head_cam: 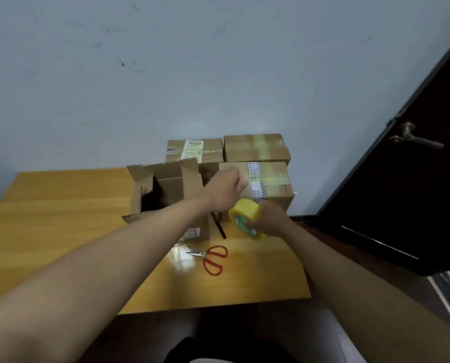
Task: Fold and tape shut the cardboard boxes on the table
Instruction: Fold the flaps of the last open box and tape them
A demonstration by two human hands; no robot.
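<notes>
wooden table (61,218): tape roll (246,218) tilted, open core toward camera.

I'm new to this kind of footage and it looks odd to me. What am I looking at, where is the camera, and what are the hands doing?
There is no machine here: a person wears a wide-angle camera on the head, so you look down along both bare arms. The right hand grips a yellow tape roll. The left hand reaches to the taped box; whether it pinches anything I cannot tell. On the wooden table stand an open box with its flaps up, two more taped boxes behind, and red-handled scissors lying nearer the person. A dark door is at the right.
</notes>
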